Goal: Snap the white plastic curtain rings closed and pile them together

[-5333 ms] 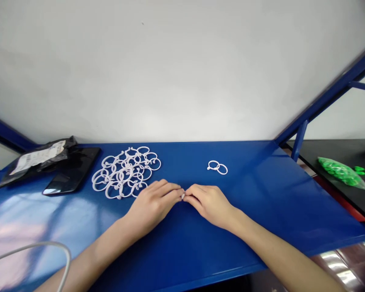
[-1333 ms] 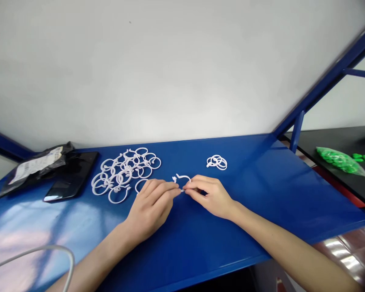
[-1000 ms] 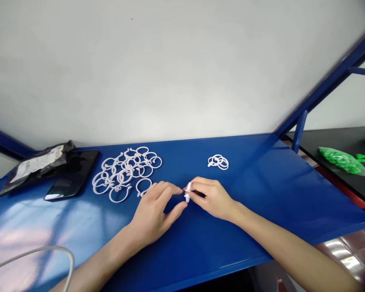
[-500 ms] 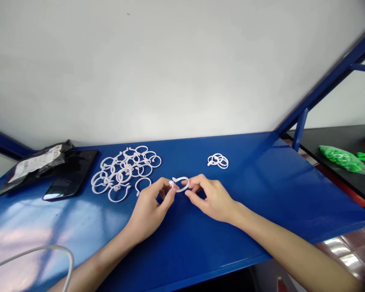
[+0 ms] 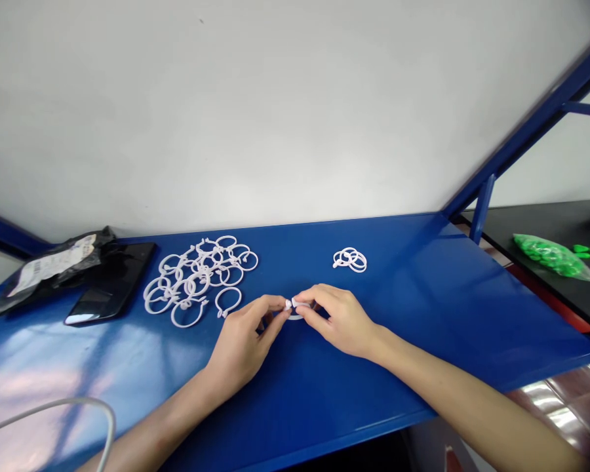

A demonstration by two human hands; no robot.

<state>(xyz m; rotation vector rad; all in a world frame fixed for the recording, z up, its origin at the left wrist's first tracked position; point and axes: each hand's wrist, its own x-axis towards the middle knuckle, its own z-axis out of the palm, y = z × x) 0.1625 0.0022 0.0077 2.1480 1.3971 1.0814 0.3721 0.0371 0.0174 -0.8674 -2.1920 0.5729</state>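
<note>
My left hand and my right hand meet at the middle of the blue shelf. Both pinch one white plastic ring between fingertips, its two ends pressed close together. The ring is mostly hidden by my fingers. To the left lies a heap of several loose white rings, with one single ring apart at its near edge. A small stack of white rings lies behind my right hand.
A black phone and a black labelled bag lie at the far left. A white cable curves at the lower left. Beyond the blue post, a green bag rests on a black table.
Half a second ago the ring was held open and raised between my hands. Now my fingertips have come together, lower, with the ring's ends squeezed close.
</note>
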